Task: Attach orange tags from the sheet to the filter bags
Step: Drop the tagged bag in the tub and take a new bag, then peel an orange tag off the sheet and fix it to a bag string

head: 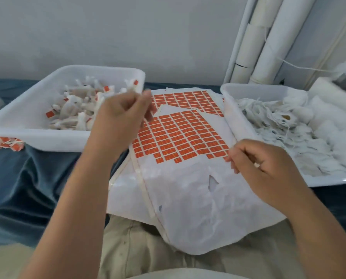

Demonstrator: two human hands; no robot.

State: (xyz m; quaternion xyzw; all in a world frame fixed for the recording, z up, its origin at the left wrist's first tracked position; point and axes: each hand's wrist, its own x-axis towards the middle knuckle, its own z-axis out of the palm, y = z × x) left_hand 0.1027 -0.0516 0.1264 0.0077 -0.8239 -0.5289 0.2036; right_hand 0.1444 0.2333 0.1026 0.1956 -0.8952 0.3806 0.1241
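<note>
Khaki trousers (140, 246) cover our lap, and over them lies the sheet (188, 198), its near half already stripped to bare white backing with a few tears. The orange rows begin farther up. Our right hand (264, 170) sits at the sheet's right edge, its grip narrow, fingertips curled and pinching the orange tag (226, 158) at the end of a lower row. Our left hand (118, 117) hangs raised beside the left tray (37, 135), fingers curled; it is blurred, so we cannot tell whether its grip holds anything.

To do this step well, we judge it best to lift the tag by one corner and peel it low and slowly, so the thin backing does not tear further or rise with it. The left hand could press the sheet flat, since it rests only on our lap.

Untagged filter bags (278, 125) fill the right tray (248, 91), just beside the working hand. Tagged bags (77, 109) lie piled in the left tray. A second sheet (188, 99) lies under the first, between the trays. Peeled border strips (142, 182) trail across the backing and could catch a sticky tag. Orange scraps (5, 143) lie on the blue cloth (37, 188) by the left tray, and white tubes (268, 37) lean on the wall behind.
</note>
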